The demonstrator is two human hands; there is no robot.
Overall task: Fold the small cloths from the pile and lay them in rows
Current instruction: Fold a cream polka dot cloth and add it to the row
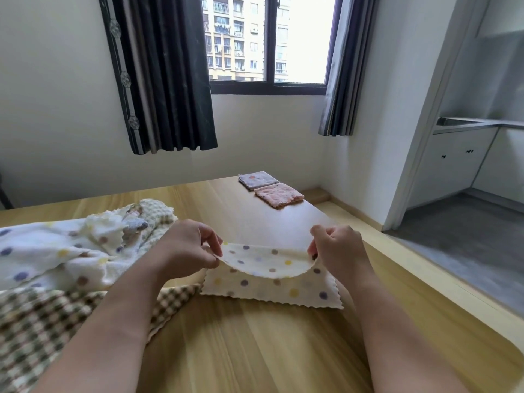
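Plain white walls (56,109), dark-framed window (269,87) bright with daylight, beige apartment block (235,38) outside, dark grey curtain (164,80) on the left, lighter grey curtain (340,80) on the right, pale wooden tabletop (241,350), grey floor (467,245), white base cabinets (459,163) under a grey counter (467,123) in the right-hand alcove

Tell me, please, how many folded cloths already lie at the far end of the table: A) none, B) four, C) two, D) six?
C: only a greyish folded cloth and a pink folded cloth lie there, side by side on the table.
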